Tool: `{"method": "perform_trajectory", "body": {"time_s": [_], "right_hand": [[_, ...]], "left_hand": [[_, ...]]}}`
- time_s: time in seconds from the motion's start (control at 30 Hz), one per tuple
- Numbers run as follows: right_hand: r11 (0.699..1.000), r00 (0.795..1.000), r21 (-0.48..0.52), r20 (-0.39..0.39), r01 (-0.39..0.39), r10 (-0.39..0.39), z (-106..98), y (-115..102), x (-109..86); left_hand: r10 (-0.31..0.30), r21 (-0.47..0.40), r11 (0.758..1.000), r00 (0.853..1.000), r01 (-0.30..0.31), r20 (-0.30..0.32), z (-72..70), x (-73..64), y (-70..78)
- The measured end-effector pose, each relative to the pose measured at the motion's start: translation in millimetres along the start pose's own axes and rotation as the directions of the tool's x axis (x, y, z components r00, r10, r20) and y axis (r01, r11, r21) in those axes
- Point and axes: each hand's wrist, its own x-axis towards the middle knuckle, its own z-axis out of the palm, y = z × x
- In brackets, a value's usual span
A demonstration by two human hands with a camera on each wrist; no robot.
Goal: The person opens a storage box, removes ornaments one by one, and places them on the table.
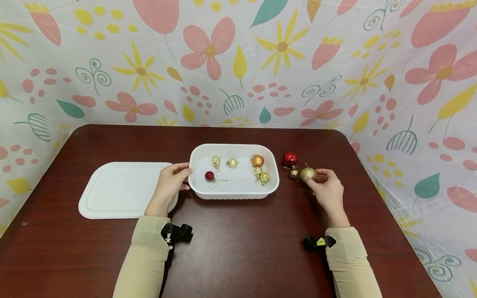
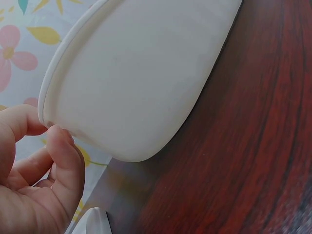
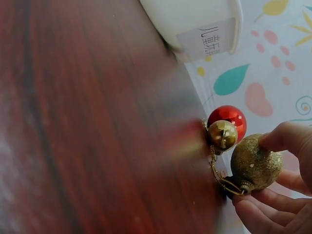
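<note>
My left hand [image 1: 172,184] pinches the left rim of a white plastic box [image 1: 234,194]; in the left wrist view thumb and finger meet at that rim. Inside the box lie a small dark red bauble [image 1: 210,176], an orange-gold bauble [image 1: 257,160] and several small pale gold ones. Right of the box, my right hand [image 1: 328,188] grips a glittery gold bauble [image 3: 257,163] between thumb and fingers, its cap and gold string pointing down. Close beside it, a shiny red bauble [image 1: 290,158] and a small gold bauble [image 3: 223,135] rest on the table.
A white lid [image 1: 119,190] lies flat on the brown table [image 1: 246,248], left of the box and partly behind my left hand. A label with printed characters [image 3: 207,40] is on the box's side. Floral cloth [image 1: 231,62] hangs behind the table.
</note>
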Motion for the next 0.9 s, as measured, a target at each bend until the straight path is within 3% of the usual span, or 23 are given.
{"method": "perform_trajectory", "body": {"time_s": [0.57, 0.9], "right_hand": [[0.992, 0.998, -0.119, 0.043, 0.052, -0.047, -0.3, -1.0, 0.0], [0.992, 0.999, -0.117, 0.04, 0.041, -0.036, -4.0, -3.9, -4.0]], "left_hand": [[0.0, -0.014, 1.0, 1.0, 0.0, 0.001, -0.9, 2.1, -1.1], [-0.009, -0.007, 1.0, 1.0, 0.009, -0.002, -0.8, 2.5, -1.4]]}}
